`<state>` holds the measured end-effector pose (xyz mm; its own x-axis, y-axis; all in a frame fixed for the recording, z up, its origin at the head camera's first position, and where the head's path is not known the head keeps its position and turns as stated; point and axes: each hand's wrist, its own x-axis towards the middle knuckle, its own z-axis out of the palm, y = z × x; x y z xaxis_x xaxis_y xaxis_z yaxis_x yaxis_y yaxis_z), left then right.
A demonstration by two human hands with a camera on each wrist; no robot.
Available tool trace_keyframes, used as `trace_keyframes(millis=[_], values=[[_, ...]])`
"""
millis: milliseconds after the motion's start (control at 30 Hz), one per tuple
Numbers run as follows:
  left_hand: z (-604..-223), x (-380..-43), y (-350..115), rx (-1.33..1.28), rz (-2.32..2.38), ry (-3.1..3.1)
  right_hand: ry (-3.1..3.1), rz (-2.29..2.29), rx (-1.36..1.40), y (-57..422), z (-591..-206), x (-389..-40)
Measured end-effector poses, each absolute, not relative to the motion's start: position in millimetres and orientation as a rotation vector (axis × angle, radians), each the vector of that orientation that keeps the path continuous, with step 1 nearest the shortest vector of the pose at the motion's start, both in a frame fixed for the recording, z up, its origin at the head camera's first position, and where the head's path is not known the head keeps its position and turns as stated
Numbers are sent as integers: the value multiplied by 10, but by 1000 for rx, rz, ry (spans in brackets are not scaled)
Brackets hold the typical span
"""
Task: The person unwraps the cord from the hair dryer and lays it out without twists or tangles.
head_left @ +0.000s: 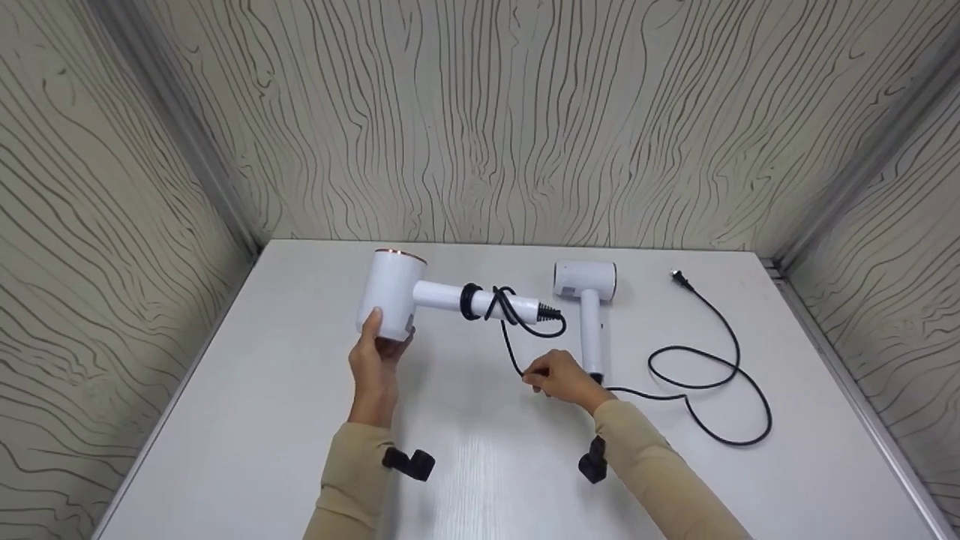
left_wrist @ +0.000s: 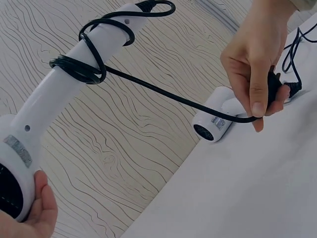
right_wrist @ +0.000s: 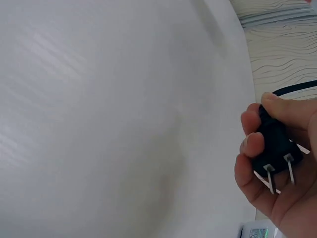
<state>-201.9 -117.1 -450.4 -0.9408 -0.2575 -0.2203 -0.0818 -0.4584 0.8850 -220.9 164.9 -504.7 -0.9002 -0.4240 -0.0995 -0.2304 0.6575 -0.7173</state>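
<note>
While my left hand [head_left: 377, 356] grips the hair dryer [head_left: 439, 295] by the end of its barrel, my right hand [head_left: 559, 375] pinches the plug [right_wrist: 277, 146].

Held up over the table [head_left: 247, 390], the hair dryer should feel light but slick — best cupped round the barrel, or taken by the handle where the wound cord [left_wrist: 171, 93] adds some grip. That cord looks bendy, the plug firm, so the plug seems the surer hold. To the hair dryer's right lies a second dryer [head_left: 591, 315], close by my right wrist, its loose cord [head_left: 770, 420] sprawling farther right — something to avoid snagging.
</note>
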Motion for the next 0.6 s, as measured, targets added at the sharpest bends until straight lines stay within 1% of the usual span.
trace_keyframes(millis=[600], values=[[-4515, -1956, -1237, 473, -2607, -1454, 3103, -1103, -365, 1656, -5170, -2425]])
